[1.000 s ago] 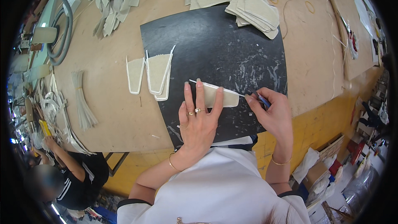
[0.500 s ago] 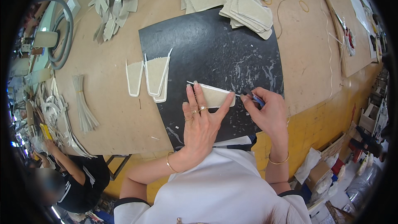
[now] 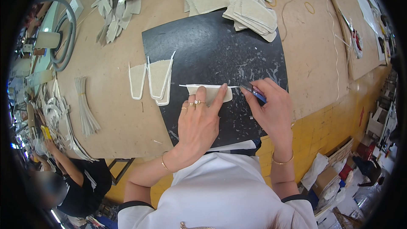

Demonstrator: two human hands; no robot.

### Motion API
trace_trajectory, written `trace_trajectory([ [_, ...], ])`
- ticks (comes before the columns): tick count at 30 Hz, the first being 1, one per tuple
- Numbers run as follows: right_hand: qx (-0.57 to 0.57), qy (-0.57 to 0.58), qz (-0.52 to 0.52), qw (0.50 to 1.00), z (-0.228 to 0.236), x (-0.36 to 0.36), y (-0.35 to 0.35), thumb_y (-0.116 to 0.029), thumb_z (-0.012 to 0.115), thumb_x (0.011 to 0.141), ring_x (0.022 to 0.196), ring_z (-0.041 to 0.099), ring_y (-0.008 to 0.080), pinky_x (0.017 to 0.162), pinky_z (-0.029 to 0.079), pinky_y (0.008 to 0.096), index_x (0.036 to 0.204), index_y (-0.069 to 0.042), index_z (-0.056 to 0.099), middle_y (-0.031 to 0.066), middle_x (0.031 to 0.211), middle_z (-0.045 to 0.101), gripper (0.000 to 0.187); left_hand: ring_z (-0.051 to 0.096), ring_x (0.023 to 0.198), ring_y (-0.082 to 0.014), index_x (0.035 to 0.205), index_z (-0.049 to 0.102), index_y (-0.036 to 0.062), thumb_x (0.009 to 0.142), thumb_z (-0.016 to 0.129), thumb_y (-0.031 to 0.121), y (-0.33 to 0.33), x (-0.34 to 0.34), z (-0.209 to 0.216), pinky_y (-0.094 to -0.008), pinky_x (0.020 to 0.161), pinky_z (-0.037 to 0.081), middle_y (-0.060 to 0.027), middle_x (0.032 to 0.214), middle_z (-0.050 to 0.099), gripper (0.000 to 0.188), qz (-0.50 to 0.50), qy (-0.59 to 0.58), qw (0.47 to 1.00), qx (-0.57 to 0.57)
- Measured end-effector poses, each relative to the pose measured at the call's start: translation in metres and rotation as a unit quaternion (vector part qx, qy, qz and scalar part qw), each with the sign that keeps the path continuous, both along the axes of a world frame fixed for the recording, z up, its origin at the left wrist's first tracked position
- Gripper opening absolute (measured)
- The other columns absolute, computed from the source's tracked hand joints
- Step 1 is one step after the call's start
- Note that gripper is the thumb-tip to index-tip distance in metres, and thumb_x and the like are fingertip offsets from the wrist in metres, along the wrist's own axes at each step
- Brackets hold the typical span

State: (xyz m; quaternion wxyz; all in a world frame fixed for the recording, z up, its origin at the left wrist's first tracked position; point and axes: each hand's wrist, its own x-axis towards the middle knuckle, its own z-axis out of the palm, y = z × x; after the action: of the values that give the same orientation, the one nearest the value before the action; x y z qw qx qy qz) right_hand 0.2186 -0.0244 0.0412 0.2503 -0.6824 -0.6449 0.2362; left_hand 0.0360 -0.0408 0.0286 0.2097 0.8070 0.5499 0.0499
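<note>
On a black mat (image 3: 199, 38) lies a beige tapered fabric piece (image 3: 226, 96) with a white strip (image 3: 210, 86) along its far edge. The strip runs out past both ends of the piece. My left hand (image 3: 199, 121) lies over the piece with fingers spread, the fingertips pressing near the strip. Closed round a small blue-handled tool with a dark tip (image 3: 254, 91) is my right hand (image 3: 273, 106). The tool's tip meets the strip's right end; its exact kind is unclear. Left of my hands lie white-edged beige pieces (image 3: 160, 76), some overlapping.
Stacks of beige pieces (image 3: 252, 15) cover the mat's far right corner and beyond. Grey-beige strips (image 3: 114, 4) are heaped at the far left, near a bundle of thin strips (image 3: 86, 106). A grey hose (image 3: 70, 38) curves there. Another person (image 3: 72, 178) works at lower left.
The beige piece has turned so its strip lies nearly level, and it has shifted slightly left and away from me. Both hands moved with it; the tool is still at the strip's right end.
</note>
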Motion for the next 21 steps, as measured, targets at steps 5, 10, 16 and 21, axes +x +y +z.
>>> trace_trajectory([
  [5,-0.003,-0.025,0.043,0.999,-0.003,0.007,0.0,-0.013,0.077,0.081,0.065,0.063,0.0222,0.057,0.047,0.0316,0.092,-0.005,0.069,0.006,0.079,0.062,0.016,0.057,0.1,-0.0326,0.142,0.054,0.0185,0.076,0.067,-0.002,0.005,-0.005,-0.004,-0.0425,0.087,0.047,-0.017,0.112,0.051,0.07,-0.007,-0.024,0.999,-0.021],
  [10,-0.009,-0.006,0.039,0.999,-0.008,0.005,-0.005,-0.012,0.077,0.079,0.065,0.064,0.0216,0.057,0.048,0.0314,0.095,-0.007,0.07,0.0049,0.079,0.061,0.018,0.056,0.104,-0.0314,0.134,0.059,0.0144,0.078,0.07,0.001,0.027,-0.029,-0.01,-0.0395,0.082,0.051,-0.0152,0.115,0.052,0.058,-0.134,-0.035,0.982,0.126],
  [16,0.005,0.011,0.035,0.999,-0.008,0.003,-0.004,-0.01,0.077,0.078,0.062,0.062,0.0197,0.056,0.048,0.0309,0.097,-0.009,0.071,0.0038,0.077,0.06,0.02,0.055,0.104,-0.0318,0.128,0.062,0.01,0.078,0.072,0.003,0.023,-0.018,-0.012,-0.0402,0.083,0.052,-0.014,0.115,0.051,0.051,-0.085,-0.098,0.99,0.061],
  [21,0.035,0.002,0.059,0.998,-0.01,0.003,-0.003,-0.01,0.078,0.075,0.061,0.06,0.0173,0.057,0.046,0.0296,0.098,-0.013,0.073,0.0009,0.076,0.059,0.024,0.054,0.105,-0.0261,0.131,0.058,0.0072,0.073,0.073,0.004,0.02,-0.014,-0.013,-0.0338,0.082,0.054,-0.0107,0.116,0.048,0.06,-0.091,-0.069,0.989,0.095],
])
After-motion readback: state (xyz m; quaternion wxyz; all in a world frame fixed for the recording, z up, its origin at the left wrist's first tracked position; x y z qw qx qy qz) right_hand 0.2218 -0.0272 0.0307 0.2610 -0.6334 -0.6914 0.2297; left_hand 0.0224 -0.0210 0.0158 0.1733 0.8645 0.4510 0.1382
